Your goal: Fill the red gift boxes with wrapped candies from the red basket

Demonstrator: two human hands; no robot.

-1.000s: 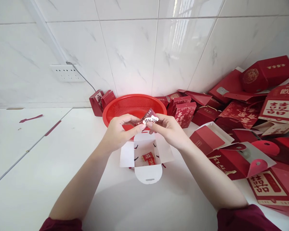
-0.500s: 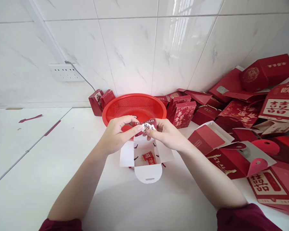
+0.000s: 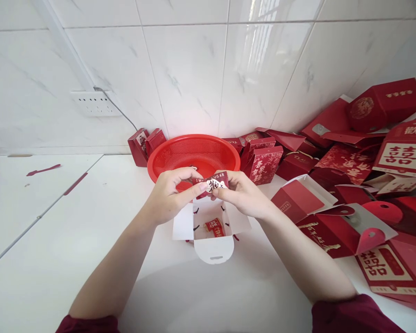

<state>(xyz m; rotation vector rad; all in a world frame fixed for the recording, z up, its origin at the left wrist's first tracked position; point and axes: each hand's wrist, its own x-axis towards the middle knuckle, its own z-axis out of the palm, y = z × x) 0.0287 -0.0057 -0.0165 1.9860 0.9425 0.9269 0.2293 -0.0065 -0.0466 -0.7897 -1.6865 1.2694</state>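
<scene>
together, hands [image 3: 207, 196] pinch dark red packet [image 3: 211, 184] at both ends (forearms angled inward), above open box [image 3: 213, 250].

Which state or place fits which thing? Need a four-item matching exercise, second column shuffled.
1. Sugar packet
2. White-lined box
3. Perforated basket
4. Socket panel

A. Mounted on the tiled wall
B. Red, round, beyond the hands
C. Flaps open, small packet inside
D. Held by left hand and right hand

Pairs: 1-D, 2-C, 3-B, 4-A
</scene>
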